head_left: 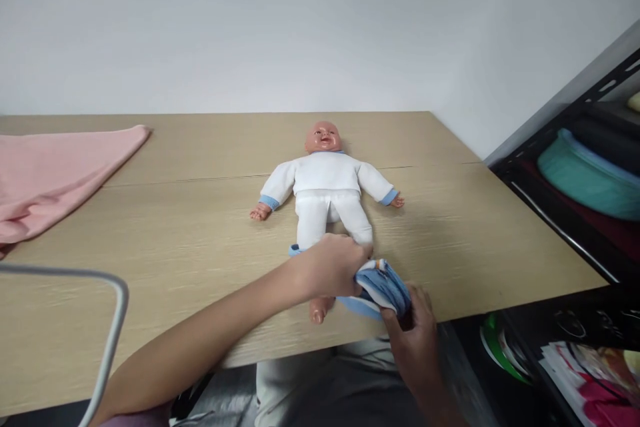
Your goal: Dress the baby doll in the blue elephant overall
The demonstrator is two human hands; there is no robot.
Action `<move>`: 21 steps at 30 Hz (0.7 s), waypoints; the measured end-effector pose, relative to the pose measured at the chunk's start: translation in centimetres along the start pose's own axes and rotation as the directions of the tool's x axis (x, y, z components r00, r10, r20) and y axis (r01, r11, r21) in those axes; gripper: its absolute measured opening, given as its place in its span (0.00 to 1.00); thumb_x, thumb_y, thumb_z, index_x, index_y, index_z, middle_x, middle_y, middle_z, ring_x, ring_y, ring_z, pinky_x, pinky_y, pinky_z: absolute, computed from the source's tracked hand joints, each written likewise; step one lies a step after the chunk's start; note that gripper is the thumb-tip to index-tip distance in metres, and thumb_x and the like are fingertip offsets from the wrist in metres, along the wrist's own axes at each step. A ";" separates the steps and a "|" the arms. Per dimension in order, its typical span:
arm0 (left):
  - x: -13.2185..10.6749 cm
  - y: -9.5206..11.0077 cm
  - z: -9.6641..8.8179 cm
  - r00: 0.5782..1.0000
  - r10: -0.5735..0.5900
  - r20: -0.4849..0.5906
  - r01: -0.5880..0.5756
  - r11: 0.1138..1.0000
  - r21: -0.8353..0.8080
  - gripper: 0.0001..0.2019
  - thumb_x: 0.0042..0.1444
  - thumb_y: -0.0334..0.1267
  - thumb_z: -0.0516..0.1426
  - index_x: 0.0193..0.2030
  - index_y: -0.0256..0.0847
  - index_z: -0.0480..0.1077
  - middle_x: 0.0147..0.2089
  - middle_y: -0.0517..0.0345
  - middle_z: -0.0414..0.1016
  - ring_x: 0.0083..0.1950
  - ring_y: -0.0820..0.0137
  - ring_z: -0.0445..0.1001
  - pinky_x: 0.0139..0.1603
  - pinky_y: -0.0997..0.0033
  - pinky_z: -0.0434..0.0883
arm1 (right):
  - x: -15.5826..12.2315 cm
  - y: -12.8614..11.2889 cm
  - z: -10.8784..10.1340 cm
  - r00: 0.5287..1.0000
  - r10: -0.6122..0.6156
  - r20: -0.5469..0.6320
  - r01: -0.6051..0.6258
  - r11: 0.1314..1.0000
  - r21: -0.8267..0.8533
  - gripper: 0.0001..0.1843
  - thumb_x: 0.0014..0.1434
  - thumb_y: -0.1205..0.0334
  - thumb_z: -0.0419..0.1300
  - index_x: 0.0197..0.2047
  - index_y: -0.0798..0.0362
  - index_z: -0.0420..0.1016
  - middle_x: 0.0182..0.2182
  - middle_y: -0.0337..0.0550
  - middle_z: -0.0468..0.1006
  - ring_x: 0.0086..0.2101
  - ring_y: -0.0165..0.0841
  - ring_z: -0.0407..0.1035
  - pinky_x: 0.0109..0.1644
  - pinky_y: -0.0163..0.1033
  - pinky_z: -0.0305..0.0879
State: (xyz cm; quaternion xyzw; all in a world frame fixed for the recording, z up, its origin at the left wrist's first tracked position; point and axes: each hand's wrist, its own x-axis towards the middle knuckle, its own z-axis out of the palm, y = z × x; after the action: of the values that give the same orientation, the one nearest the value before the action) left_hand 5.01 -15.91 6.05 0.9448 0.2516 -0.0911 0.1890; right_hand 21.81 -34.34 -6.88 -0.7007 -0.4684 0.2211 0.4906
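We see L hand [337,263] + R hand [415,337], each grip pinching bunched blue/white cloth [384,287], by doll [327,173] on worktop [195,233].

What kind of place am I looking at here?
Possibly an indoor workroom, or a room at home: a bald baby doll in white clothes lies on a light-brown wood-grained table, with a black slotted rack beside it.

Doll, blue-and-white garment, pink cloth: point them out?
Doll [327,172]: head view, white top's chest.
Blue-and-white garment [384,287]: head view, bunched fabric.
Pink cloth [57,177]: head view, middle of visible part.
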 end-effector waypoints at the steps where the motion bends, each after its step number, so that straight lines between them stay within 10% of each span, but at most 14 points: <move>1: 0.1 0.1 0.3 1.000 -0.010 0.006 0.010 1.000 -0.001 0.17 0.61 0.45 0.67 0.54 0.41 0.78 0.43 0.43 0.87 0.45 0.43 0.88 0.39 0.54 0.75 | 0.1 -0.2 0.0 0.999 -0.039 -0.035 0.037 0.999 -0.037 0.14 0.67 0.53 0.69 0.53 0.48 0.84 0.50 0.52 0.82 0.53 0.53 0.78 0.60 0.56 0.78; 7: 0.2 0.4 0.4 0.997 -0.075 0.024 0.075 0.997 -0.020 0.25 0.61 0.45 0.67 0.63 0.40 0.74 0.47 0.41 0.88 0.50 0.40 0.88 0.45 0.52 0.79 | 0.7 -2.2 1.3 0.999 0.043 -0.025 -0.041 0.997 0.063 0.20 0.76 0.52 0.59 0.64 0.50 0.79 0.62 0.54 0.81 0.62 0.49 0.77 0.66 0.52 0.75; 13: -0.5 0.1 0.6 0.996 -0.078 0.037 0.079 0.995 -0.053 0.23 0.62 0.43 0.65 0.62 0.41 0.70 0.55 0.44 0.86 0.55 0.45 0.87 0.49 0.54 0.79 | 1.9 1.0 1.2 0.957 0.282 0.065 -0.289 0.946 0.148 0.33 0.69 0.40 0.68 0.68 0.52 0.82 0.65 0.56 0.85 0.69 0.54 0.75 0.74 0.57 0.74; 21: -1.3 -1.7 3.1 0.987 -0.126 -0.102 0.061 0.873 -0.484 0.28 0.56 0.37 0.66 0.61 0.44 0.64 0.61 0.44 0.83 0.62 0.48 0.83 0.59 0.53 0.77 | 2.3 -1.5 1.6 0.960 0.248 0.133 -0.278 0.906 0.320 0.16 0.66 0.54 0.68 0.55 0.50 0.82 0.46 0.47 0.89 0.44 0.43 0.82 0.49 0.42 0.82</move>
State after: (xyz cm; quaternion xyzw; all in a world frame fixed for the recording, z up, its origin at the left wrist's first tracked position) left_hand 2.79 -16.32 3.03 0.8593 0.3237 0.0269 0.3952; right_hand 21.00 -31.43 -5.88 -0.6531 -0.3465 0.3928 0.5469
